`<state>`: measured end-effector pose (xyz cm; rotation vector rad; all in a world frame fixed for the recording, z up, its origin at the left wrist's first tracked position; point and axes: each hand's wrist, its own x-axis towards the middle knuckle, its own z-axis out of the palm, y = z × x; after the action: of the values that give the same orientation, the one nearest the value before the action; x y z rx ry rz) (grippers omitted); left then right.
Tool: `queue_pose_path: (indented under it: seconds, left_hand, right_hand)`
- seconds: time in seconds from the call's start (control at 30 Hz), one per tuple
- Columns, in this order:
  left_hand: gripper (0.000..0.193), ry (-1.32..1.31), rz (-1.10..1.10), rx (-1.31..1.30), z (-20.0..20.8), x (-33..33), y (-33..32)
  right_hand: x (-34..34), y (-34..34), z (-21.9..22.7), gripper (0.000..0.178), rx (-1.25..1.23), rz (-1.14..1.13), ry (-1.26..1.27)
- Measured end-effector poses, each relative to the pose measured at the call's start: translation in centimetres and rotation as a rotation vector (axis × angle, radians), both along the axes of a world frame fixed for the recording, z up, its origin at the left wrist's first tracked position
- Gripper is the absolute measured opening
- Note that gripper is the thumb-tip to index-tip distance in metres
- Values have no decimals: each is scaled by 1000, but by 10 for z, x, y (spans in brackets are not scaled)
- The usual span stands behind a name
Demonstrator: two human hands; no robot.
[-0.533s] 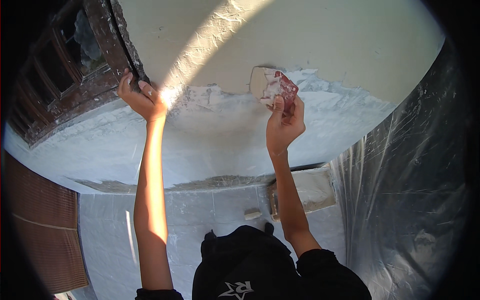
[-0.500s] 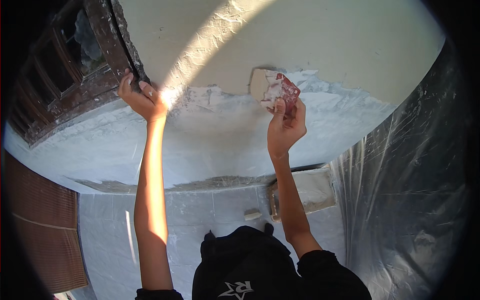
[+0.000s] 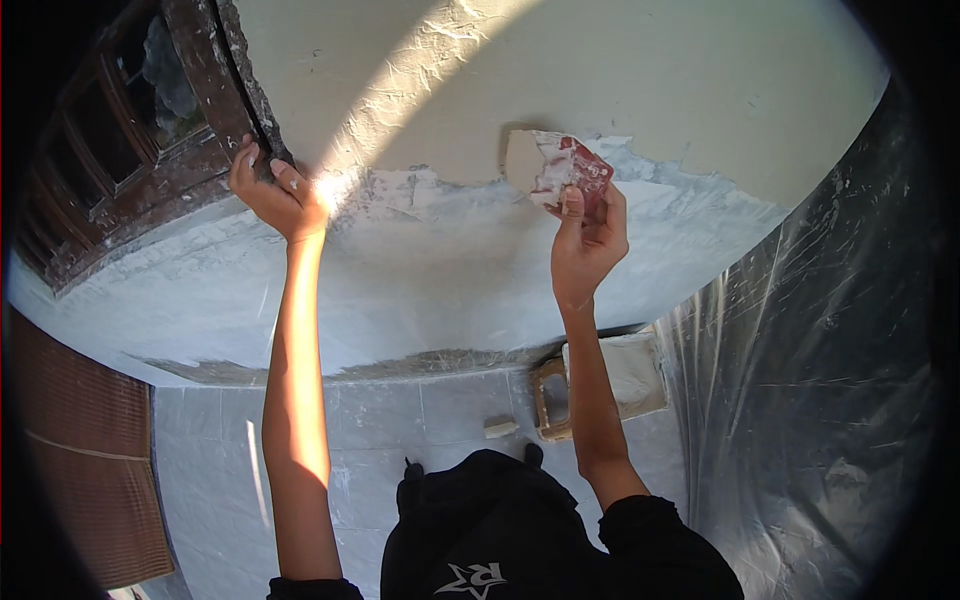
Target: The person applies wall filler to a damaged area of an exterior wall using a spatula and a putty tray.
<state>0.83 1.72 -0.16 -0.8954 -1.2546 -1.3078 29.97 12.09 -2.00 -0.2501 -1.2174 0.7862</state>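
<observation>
Upper centre-right, the right hand (image 3: 590,240) pinches a red scraper (image 3: 594,174); tilting it could drop its paste (image 3: 553,176). Upper left, the left hand (image 3: 276,200) is loosely open.

Red scraper (image 3: 590,168): near edge hidden from me by the right hand (image 3: 590,245); white paste masks part of its face.
Right hand: some fingers out of sight behind the red scraper.
Left hand (image 3: 275,195): contact with the window frame (image 3: 195,75), I cannot tell.
Window frame: lost to me in the dark rim, left.
Tray (image 3: 635,375): part covered by the right forearm (image 3: 597,390).
Pale block (image 3: 500,428): too small for me to identify.
Black shirt (image 3: 490,530): cut off, near edge.
</observation>
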Motion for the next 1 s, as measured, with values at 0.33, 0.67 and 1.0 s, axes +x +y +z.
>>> queue_pose_path:
  seconds: [0.33,0.67,1.0]
  left_hand:
    - [37,0,-76,57,3,0,0]
    - [35,-16,-55,38,3,5,0]
    - [39,70,8,13,3,-3,-3]
  right_hand:
    - [4,8,0,21,8,24,-36]
    - [14,23,3,24,-22,84,-92]
    - [18,32,6,27,-89,166,-26]
